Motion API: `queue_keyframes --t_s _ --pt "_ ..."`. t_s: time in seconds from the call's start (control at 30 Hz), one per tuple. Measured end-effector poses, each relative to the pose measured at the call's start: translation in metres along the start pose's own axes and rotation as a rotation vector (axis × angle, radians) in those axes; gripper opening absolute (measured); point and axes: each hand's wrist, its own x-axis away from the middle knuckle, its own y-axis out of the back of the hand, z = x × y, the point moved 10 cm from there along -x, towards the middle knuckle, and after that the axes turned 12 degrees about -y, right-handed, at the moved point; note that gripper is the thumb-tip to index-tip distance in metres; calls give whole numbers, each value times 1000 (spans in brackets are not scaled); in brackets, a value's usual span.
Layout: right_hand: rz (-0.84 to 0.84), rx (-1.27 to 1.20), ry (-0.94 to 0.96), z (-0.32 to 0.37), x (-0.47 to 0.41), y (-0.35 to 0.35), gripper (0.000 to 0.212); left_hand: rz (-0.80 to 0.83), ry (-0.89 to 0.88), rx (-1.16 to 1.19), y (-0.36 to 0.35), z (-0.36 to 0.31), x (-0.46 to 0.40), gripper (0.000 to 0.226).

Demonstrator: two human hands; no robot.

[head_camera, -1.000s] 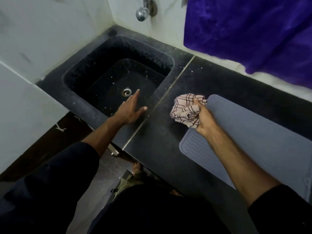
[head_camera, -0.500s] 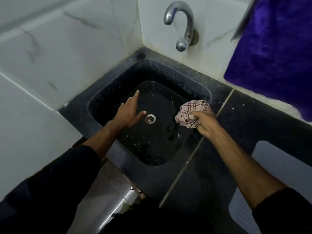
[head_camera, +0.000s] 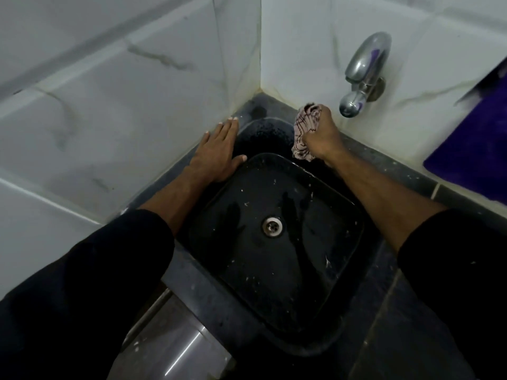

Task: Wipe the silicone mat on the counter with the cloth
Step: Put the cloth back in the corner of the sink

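My right hand [head_camera: 319, 135] grips a bunched pink checked cloth [head_camera: 305, 130] over the far side of the black sink [head_camera: 274, 305], just left of and below the chrome tap [head_camera: 362, 75]. With straight fingers, my left hand [head_camera: 216, 152] rests flat on the sink's far left rim beside the white tiled wall. The silicone mat is out of view.
A purple towel [head_camera: 472, 144] hangs on the wall at the right. The sink's drain [head_camera: 272, 227] sits in the wet basin. White marble tiles [head_camera: 109, 105] close the corner behind the sink. Dark counter [head_camera: 411, 338] continues to the right.
The view swung left from the mat to the sink. My right hand carried the cloth from the mat's edge up to below the tap. My left hand moved to the sink's far left rim.
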Motion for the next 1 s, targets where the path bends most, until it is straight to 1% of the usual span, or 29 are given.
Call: queue_keyframes --t_s 0.07,0.17,0.27,0.37,0.4,0.5,0.6,0.7,0.73,0.8,0.87,0.9,1.0 --pt "15 73 27 14 -17 -13 71 10 -11 0 -1 10 -14 84" --pt "-9 128 5 28 -51 -24 72 33 -26 -18 -5 24 -36 84" --pt "-57 172 37 42 -82 -32 63 34 -47 -20 -7 36 -57 84" --pt "-145 190 162 62 -103 -38 55 18 -65 -14 -8 46 -74 84" --pt "-173 252 247 72 -109 -44 54 12 -66 -8 -9 49 -78 84" --pt "-213 566 509 100 -123 -79 65 -3 -79 -12 -16 57 -83 86" --pt "-234 774 580 102 -137 -121 61 2 -99 -27 -29 61 -81 87" --pt "-142 940 564 69 -136 -160 57 22 -87 -58 -44 68 -79 87" --pt "-122 935 555 61 -134 -165 57 28 -81 -57 -47 70 -78 87" --pt "-101 862 533 53 -128 -165 65 42 -70 -43 -52 73 -77 87" --pt "-103 806 525 46 -123 -161 73 58 -63 -41 -56 74 -75 87" --pt "-107 808 531 41 -119 -159 73 64 -58 -40 -56 74 -74 87" --pt "-128 863 562 24 -112 -157 56 74 -34 -27 -55 74 -73 86"
